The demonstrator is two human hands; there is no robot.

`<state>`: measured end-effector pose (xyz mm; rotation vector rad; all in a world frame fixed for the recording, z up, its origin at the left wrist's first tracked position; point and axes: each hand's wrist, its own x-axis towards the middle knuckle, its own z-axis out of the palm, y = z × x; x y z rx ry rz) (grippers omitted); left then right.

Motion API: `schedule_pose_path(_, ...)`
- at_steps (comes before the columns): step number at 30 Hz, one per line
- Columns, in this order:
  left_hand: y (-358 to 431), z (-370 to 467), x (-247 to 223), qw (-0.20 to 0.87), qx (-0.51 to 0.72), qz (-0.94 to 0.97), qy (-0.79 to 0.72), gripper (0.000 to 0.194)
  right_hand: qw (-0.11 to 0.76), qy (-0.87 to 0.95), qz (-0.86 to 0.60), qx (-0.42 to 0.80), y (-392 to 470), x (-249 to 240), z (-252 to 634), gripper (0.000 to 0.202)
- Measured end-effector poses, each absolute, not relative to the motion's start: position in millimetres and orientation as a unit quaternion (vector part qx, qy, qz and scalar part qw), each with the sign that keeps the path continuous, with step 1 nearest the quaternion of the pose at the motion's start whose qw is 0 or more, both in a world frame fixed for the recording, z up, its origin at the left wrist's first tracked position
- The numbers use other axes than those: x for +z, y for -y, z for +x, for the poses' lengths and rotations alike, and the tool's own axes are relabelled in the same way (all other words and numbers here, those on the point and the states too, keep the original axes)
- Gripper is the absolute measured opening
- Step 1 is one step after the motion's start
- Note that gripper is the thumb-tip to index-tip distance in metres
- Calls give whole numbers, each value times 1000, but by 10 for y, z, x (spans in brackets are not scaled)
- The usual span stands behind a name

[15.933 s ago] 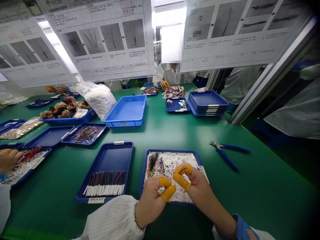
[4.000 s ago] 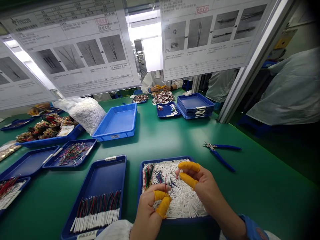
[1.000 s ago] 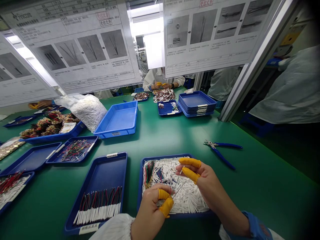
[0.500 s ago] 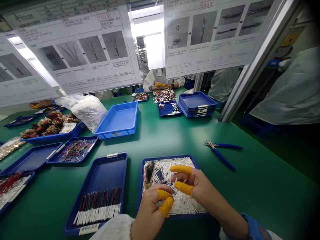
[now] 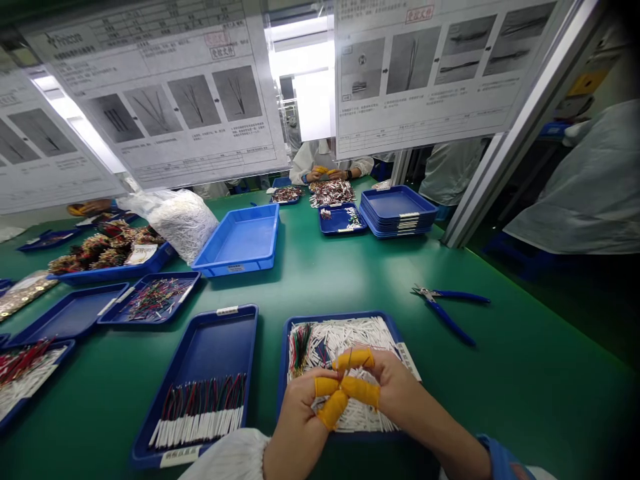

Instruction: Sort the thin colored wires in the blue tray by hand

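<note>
My left hand (image 5: 304, 415), with yellow finger cots, pinches thin wires (image 5: 351, 357) between thumb and forefinger. Close against it, my right hand (image 5: 390, 385) also has its cotted fingertips closed on these wires. The fingers cover most of the wires. Under both hands lies a blue tray (image 5: 391, 324) full of short white tubes (image 5: 365, 328). A bundle of coloured wires (image 5: 300, 343) rests at that tray's left side. Further left, another blue tray (image 5: 220, 340) holds a row of dark and red wires with white sleeves (image 5: 197, 427) at their lower ends.
Blue-handled cutters (image 5: 447, 310) lie to the right. Beyond are a light blue bin (image 5: 243, 240), a bag of white pieces (image 5: 183, 223) and stacked trays (image 5: 397, 210). Wire trays (image 5: 155, 300) sit at left. Printed sheets (image 5: 200, 100) hang ahead; a co-worker (image 5: 330, 163) sits opposite.
My right hand's fingers have come down and left to meet my left fingertips, closing on the wires. The whole view has shifted slightly.
</note>
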<state>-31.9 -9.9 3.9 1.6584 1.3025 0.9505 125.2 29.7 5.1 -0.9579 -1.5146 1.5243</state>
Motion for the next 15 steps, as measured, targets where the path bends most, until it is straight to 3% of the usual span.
schedule_pose_path(3,103,-306,31,407,361,666,-510,11,388,493,-386,676,-268,81,1214,26)
schedule_pose_path(6,98,-288,34,406,360,678,-496,12,395,442,-377,712,-244,110,1171,23)
schedule_pose_path(15,94,-300,56,431,393,649,-488,18,399,627,-347,572,-259,26,1179,19)
